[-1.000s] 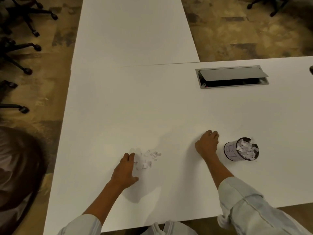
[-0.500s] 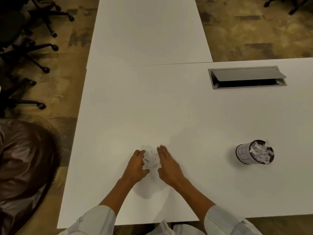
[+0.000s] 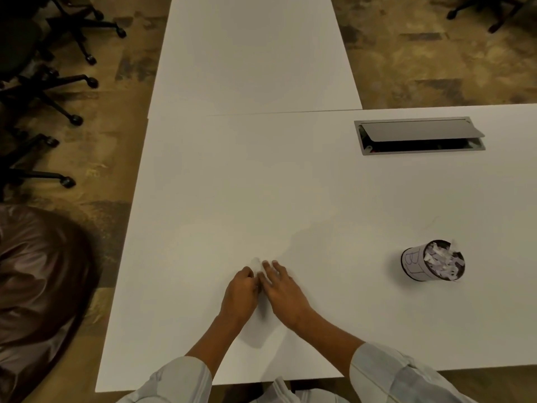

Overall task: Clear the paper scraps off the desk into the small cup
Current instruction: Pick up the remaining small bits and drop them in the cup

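A: What are the hands doing?

B: The left hand point(image 3: 242, 289) is curled, fingers tucked in, and the right hand point(image 3: 283, 289) lies flatter with fingers stretched forward. They are pressed side by side on the desk point(image 3: 232, 184), touching at the fingers. I cannot tell whether either has anything pinched.

A: And the paper scraps?

B: A pale smudge of paper scraps point(image 3: 257, 262) shows just past the fingertips; the rest, if any, would be hidden between the hands.

A: How will they handle?

B: Feather-light, limp, and prone to scatter or cling to skin, I'd judge. Better to cup them from both sides and lift as one clump than to pick single bits.

A: Where do they go?

B: The small cup point(image 3: 433, 261) stands well off to the right of the right hand, already heaped with scraps above its rim. A careless drop could spill some back out.

A: Anything else?

B: Beyond the cup, farther from the hands, sits a grey cable hatch point(image 3: 418, 135) with its flap ajar.
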{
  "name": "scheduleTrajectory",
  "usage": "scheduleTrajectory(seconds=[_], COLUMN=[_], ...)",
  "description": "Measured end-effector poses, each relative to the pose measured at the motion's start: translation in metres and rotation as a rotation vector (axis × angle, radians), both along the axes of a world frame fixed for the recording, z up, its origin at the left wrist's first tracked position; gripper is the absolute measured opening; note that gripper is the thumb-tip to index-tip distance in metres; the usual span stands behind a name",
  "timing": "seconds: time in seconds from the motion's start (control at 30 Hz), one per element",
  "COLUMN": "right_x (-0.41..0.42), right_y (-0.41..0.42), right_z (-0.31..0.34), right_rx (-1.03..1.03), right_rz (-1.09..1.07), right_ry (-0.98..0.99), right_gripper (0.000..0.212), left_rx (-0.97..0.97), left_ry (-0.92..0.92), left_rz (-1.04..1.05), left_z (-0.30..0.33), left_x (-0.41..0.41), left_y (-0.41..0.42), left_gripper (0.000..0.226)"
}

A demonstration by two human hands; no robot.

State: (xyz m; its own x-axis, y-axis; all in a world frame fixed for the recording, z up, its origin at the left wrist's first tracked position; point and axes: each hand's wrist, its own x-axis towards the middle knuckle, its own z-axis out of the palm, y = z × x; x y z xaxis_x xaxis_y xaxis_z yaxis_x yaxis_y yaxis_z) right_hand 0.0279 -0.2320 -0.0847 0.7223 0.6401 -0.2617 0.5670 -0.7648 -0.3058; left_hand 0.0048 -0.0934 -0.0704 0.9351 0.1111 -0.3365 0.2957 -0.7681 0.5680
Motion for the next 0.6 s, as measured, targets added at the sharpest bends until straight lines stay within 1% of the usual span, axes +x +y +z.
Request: scheduleTrajectory(seconds=[0.07,0.13,0.23,0.3,0.37,0.43,0.5,0.57,0.6], right_x=[-0.008,-0.012,-0.008,-0.005,-0.003,0.001,0.006,0.013,0.016], right_y=[-0.001,-0.004,-0.009,-0.008,-0.006,-0.003,-0.007,-0.022,-0.034], right_z=[-0.002,-0.001,0.001,0.001,-0.002,-0.001,0.007,0.019,0.027], right_rx=[-0.044,-0.038,-0.045,-0.042,0.004,0.114,0.283,0.477,0.549], right_rz=[0.035,0.055,0.078,0.104,0.049,-0.129,-0.411,-0.687,-0.785], right_ry=[-0.055,-0.063,-0.109,-0.062,-0.032,0.061,0.17,0.239,0.249], right_gripper=[0.059,0.055,0.035,0.02,0.015,0.018,0.021,0.013,0.009], left_rx=[0.026,0.037,0.073,0.046,0.004,-0.036,-0.068,-0.101,-0.122], left_ry=[-0.008,-0.021,-0.062,-0.054,-0.038,-0.03,-0.038,-0.058,-0.067], left_rz=[0.021,0.021,-0.029,0.009,0.081,0.157,0.208,0.245,0.263], left_z=[-0.003,-0.003,-0.001,0.002,0.005,0.009,0.016,0.024,0.029], left_x=[-0.008,-0.011,-0.01,-0.007,-0.003,0.002,0.011,0.023,0.029], left_y=[-0.004,-0.008,-0.011,-0.011,-0.011,-0.011,-0.013,-0.02,-0.026], left_gripper=[0.019,0.021,0.022,0.022,0.019,0.013,0.008,0.009,0.01])
